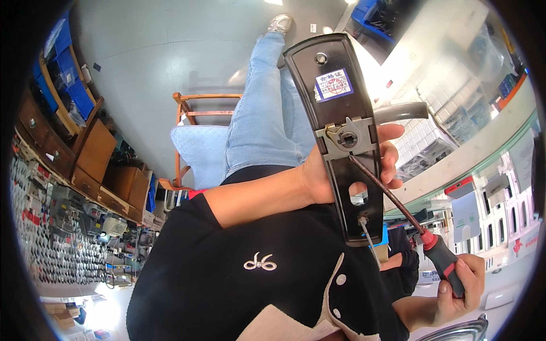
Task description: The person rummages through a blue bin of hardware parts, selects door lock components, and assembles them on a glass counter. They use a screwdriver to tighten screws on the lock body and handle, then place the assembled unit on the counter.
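Observation:
A black door-handle escutcheon plate (305,81) faces me with its back side, tilted slightly. Fingers of my left hand (322,179) wrap behind it and show at its right edge. The lever handle (401,112) juts out to the right. At mid-plate sits a metal spring mechanism (349,138) with a square spindle hole. My right hand (463,283) grips a grey and red screwdriver (439,255), whose tip meets the lower edge of that mechanism. From the plate's lower end a thin metal rod (369,238) sticks out. A printed label (334,85) is stuck near the top.
A glass-edged counter (460,168) curves along the right, with white boxes (431,140) beyond. A wooden chair (204,96) with a blue cushion (200,145) stands by my leg. Blue bins (74,76) and drawers line the left, near a wall of hanging key blanks (64,243).

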A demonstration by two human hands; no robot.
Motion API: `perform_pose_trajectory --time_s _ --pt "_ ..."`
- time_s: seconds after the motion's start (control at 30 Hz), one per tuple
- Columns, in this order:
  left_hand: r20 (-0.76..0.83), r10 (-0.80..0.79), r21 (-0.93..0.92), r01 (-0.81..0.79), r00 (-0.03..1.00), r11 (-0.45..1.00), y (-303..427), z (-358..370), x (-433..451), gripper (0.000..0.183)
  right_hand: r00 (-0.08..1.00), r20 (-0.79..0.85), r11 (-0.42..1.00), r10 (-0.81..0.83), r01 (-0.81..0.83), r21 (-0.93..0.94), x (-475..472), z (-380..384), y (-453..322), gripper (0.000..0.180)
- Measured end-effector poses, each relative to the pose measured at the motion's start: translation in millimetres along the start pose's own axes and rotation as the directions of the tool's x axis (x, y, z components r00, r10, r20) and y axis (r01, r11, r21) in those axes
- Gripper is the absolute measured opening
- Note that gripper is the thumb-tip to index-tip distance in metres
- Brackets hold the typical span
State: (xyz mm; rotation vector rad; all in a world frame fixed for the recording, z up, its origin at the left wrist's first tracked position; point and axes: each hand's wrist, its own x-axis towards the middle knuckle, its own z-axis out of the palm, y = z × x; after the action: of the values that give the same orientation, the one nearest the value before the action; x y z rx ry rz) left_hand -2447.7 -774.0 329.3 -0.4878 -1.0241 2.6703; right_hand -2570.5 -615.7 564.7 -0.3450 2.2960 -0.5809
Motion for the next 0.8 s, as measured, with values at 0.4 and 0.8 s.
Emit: perform_pose_trajectory --time_s 0.4,0.8 --pt "-0.299 -0.034 -0.065 0.015 0.954 0.998 -6 -13 -12 0.054 0.995 0.049 0.995 0.084 -0.081 -0.057 7 8 -9 0.035" --pt "-0.375 0.256 -0.010 -0.280 0.891 0.960 31 -16 -28 0.043 0.991 0.113 0.997 0.072 -0.070 -0.021 33 43 -9 0.033"
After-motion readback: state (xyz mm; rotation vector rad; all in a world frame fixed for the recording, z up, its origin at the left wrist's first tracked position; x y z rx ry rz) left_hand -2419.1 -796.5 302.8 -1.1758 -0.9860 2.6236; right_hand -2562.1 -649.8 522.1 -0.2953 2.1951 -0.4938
